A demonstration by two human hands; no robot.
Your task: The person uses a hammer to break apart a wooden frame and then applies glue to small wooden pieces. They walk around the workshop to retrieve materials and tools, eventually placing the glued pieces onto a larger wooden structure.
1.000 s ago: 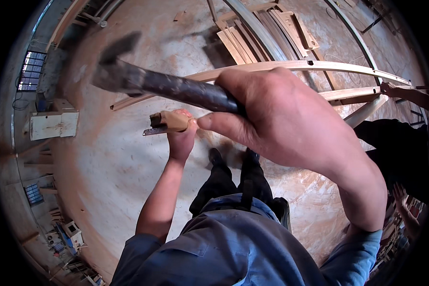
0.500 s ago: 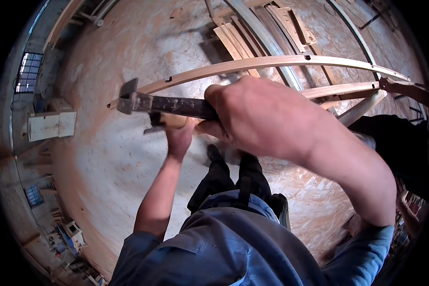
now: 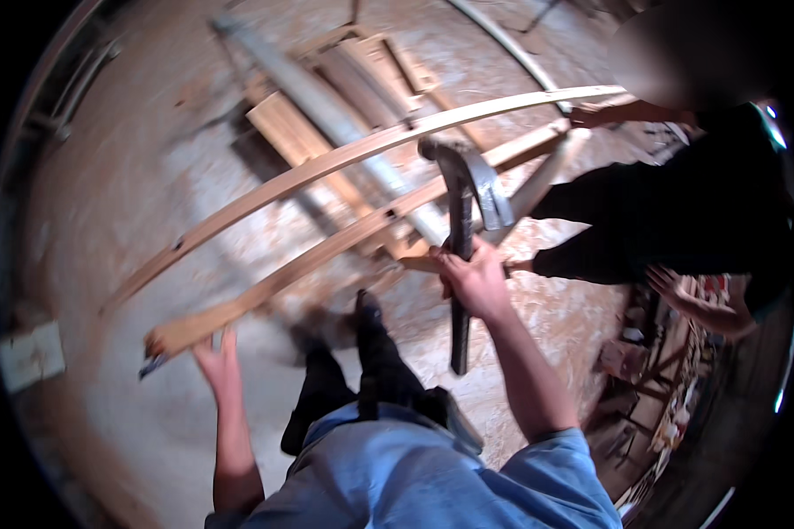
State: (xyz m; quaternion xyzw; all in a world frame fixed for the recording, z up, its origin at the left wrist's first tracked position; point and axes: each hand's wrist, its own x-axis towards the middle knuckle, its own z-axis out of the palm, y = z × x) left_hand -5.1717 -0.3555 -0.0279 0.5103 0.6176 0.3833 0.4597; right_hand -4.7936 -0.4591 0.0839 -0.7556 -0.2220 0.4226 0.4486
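In my right hand (image 3: 478, 280) is a claw hammer (image 3: 460, 207), its head pointing away from me and the dark handle running down past my fist. The hammer stands in front of two long wooden rails. My left hand (image 3: 219, 361) is at the left end of the nearer rail (image 3: 304, 260), gripping it from below; part of the fingers is hidden behind the wood. A small dark metal piece (image 3: 153, 364) shows at that end, too blurred to name. The farther rail (image 3: 300, 175) has dark notches and runs roughly alongside.
A co-worker (image 3: 644, 212) in dark clothes stands at the right, one hand (image 3: 584, 115) at the rails' far ends. Wooden boards and frames (image 3: 287, 132) lie beyond the rails with a grey beam (image 3: 282, 75) across them. Shelves with clutter (image 3: 657, 397) line the right side.
My right hand has carried the hammer rightward, away from the rail's left end. My left hand stays at that end. The view has swung, bringing more of the co-worker into sight.
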